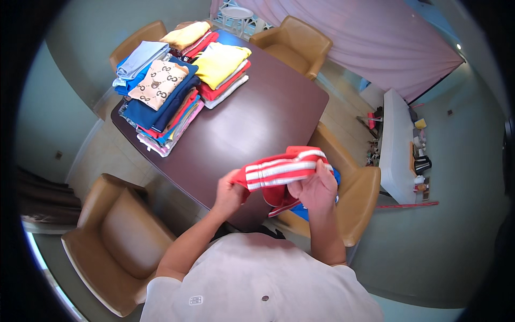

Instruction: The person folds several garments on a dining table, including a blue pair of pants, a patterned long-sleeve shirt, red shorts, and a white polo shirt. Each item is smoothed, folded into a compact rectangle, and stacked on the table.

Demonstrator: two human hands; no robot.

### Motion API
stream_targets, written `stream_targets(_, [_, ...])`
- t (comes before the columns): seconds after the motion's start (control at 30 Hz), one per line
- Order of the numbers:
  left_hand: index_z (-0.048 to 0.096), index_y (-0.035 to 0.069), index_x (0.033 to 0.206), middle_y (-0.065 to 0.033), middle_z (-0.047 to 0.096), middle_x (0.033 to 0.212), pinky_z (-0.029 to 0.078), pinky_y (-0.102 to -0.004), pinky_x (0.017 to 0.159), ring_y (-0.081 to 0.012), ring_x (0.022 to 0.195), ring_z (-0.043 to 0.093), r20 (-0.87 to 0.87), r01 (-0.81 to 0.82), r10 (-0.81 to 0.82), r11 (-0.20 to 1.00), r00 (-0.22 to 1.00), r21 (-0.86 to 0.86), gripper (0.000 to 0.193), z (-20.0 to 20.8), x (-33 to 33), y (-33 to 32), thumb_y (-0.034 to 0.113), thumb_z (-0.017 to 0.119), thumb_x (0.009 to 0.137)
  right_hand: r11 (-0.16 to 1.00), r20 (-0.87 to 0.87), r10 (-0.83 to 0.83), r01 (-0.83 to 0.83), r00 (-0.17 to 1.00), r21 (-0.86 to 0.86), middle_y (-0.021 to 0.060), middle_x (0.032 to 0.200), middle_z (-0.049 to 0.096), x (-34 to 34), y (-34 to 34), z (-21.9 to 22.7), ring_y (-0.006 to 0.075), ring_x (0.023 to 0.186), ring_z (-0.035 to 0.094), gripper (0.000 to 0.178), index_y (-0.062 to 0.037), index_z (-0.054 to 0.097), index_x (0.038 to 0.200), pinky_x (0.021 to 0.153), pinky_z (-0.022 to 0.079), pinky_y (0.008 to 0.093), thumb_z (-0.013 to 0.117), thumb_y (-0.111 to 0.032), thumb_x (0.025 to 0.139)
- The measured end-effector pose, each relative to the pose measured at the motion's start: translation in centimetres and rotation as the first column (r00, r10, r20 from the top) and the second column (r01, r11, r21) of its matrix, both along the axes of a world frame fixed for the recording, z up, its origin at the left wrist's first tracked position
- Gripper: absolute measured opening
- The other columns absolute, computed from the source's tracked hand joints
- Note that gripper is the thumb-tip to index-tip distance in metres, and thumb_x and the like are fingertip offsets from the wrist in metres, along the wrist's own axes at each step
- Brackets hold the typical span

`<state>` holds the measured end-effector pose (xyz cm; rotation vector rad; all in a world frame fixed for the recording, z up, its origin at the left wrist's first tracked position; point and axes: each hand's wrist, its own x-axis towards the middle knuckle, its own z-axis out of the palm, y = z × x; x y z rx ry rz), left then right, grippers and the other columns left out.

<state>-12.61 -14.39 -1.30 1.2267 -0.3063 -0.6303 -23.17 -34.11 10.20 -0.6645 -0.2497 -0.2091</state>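
Observation:
Between my two hands, above the near edge of the table, is a red garment with white stripes (pixel 279 170). My left hand (pixel 230 193) is closed on its left end, and my right hand (pixel 316 188) grips the right end, thumb up along the stripes. Part of the red cloth hangs below, near the chair beside the table. I cannot tell whether it is a jacket or trousers. Some blue cloth (pixel 301 211) shows on that chair's seat, partly hidden behind my right hand and the garment.
Folded clothes stand in several stacks on the far left of the dark table (pixel 241 121), one topped by a yellow piece (pixel 221 61), another by a beige patterned piece (pixel 159 83). Tan armchairs (pixel 118 241) surround the table. A white shelf unit (pixel 395 150) stands at the right.

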Motion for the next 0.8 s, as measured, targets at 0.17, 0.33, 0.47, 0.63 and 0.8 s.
stream_targets(0.17, [0.066,-0.001,0.115,-0.0088,0.070,0.079,0.043,-0.0305,0.034,-0.0164,0.048,0.062,-0.343,-0.347,0.341,0.937,0.875,0.046,0.027,3.3,5.0,4.2,0.018,0.049,0.105,0.901,-0.250,-0.362,0.267,0.898,-0.343,0.0170,0.129,0.067,5.6,-1.3,-2.4,0.0284,0.116,0.065,0.037,0.0006,0.057,0.136,0.084,0.057,0.0391,0.052,-0.019,0.105])
stream_targets(0.33, [0.063,-0.006,0.120,-0.0155,0.073,0.110,0.061,-0.0362,0.079,-0.0262,0.094,0.073,-0.369,-0.465,0.479,0.875,0.797,0.131,0.036,-4.2,10.5,8.8,0.026,0.059,0.103,0.827,-0.605,-0.468,0.079,0.644,-0.557,0.0126,0.130,0.067,5.1,-3.5,-12.1,0.0233,0.115,0.066,0.033,-0.0031,0.061,0.133,0.087,0.058,0.0384,0.060,-0.019,0.104])
stream_targets(0.47, [0.065,-0.005,0.122,-0.0132,0.073,0.114,0.056,-0.0340,0.089,-0.0214,0.100,0.072,-0.356,-0.366,0.476,0.868,0.804,0.335,0.032,-13.0,10.5,13.6,0.018,0.064,0.100,0.474,-0.437,-0.691,-0.095,0.576,-0.875,0.0133,0.111,0.073,0.3,-1.1,-21.0,0.0194,0.098,0.070,0.028,0.0011,0.066,0.120,0.083,0.056,0.0346,0.067,-0.015,0.097])
stream_targets(0.63, [0.065,-0.005,0.120,-0.0128,0.074,0.114,0.056,-0.0341,0.087,-0.0209,0.097,0.072,-0.325,-0.318,0.449,0.867,0.832,0.384,0.029,-14.9,8.8,15.4,0.014,0.064,0.099,0.087,-0.214,-0.867,-0.286,0.450,-0.954,0.0187,0.112,0.066,-7.0,1.2,-24.3,0.0273,0.100,0.066,0.036,0.0020,0.064,0.113,0.089,0.055,0.0373,0.076,-0.014,0.083])
stream_targets(0.8, [0.064,-0.007,0.124,-0.0151,0.073,0.117,0.058,-0.0379,0.088,-0.0242,0.101,0.073,-0.412,-0.265,0.401,0.899,0.818,0.348,0.032,-15.3,7.9,14.8,0.014,0.062,0.100,-0.004,-0.120,-0.927,-0.328,0.355,-0.945,0.0267,0.133,0.057,-10.6,1.4,-26.9,0.0398,0.128,0.054,0.061,0.0057,0.053,0.129,0.106,0.047,0.0439,0.079,-0.014,0.078])
